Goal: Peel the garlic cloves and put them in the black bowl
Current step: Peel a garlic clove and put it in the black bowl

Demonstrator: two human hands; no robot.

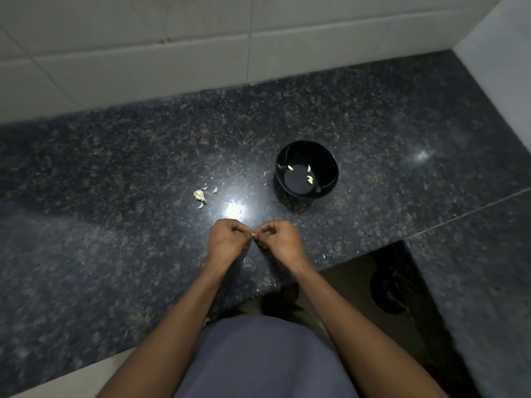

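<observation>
— What have you got between your fingers?

— A small pale garlic clove (pixel 253 234), pinched where my two hands meet at the near middle of the counter.

— And the black bowl?

— The black bowl (pixel 306 175) stands upright, farther off and to the right. Three peeled cloves (pixel 309 179) lie inside it.

— The rest?

— The garlic pieces (pixel 199 195) lie in a loose, whitish cluster, far left of my hands.
</observation>
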